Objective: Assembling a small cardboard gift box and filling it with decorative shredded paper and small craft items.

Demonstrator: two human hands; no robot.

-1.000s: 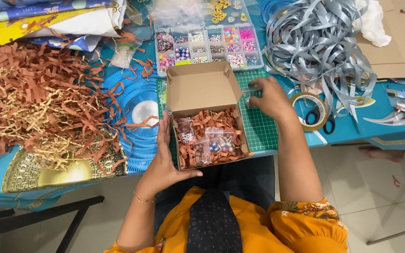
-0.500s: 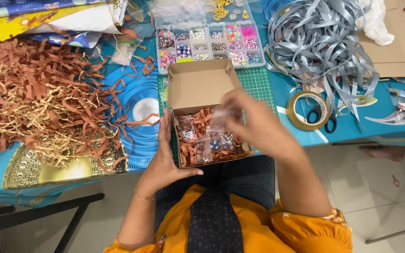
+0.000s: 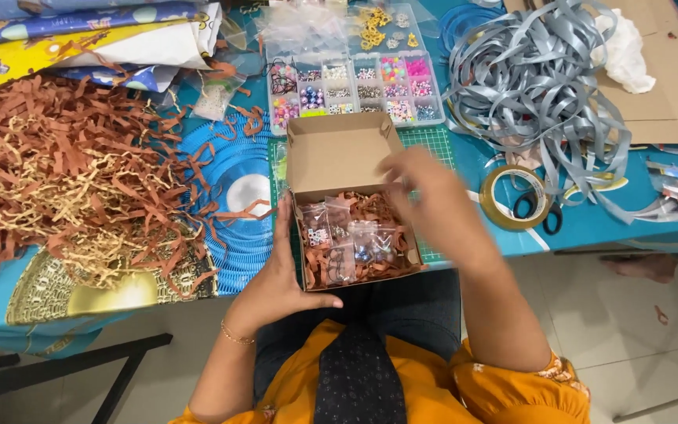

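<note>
So we're holding the small cardboard box (image 3: 352, 213) steady with our left hand (image 3: 280, 275), palm flat against its left wall and thumb hooking under the near edge, so that hand is clamping the box rather than pinching anything. The box is sitting at the near edge of the green cutting mat (image 3: 428, 149), its lid flap standing open at the far side, long axis running away from us. Our right hand (image 3: 425, 196) is hovering over the box's right wall, and it's blurry, so we honestly can't tell whether the fingers are closed on something or just loose. Inside, little clear bead bags (image 3: 347, 235) are lying on brown paper shred, just left of and below that right hand, so it's clearly the nearer one. Room-wise: the big shred pile (image 3: 80, 173) is crowding the left, the bead organizer tray (image 3: 352, 85) is sitting just past the lid, and the tape roll (image 3: 509, 196) with black scissors (image 3: 539, 208) is lying near on the right, with grey ribbon (image 3: 535, 78) tangling beyond. The table edge is running right under the box, so the near side is hanging over our lap.
</note>
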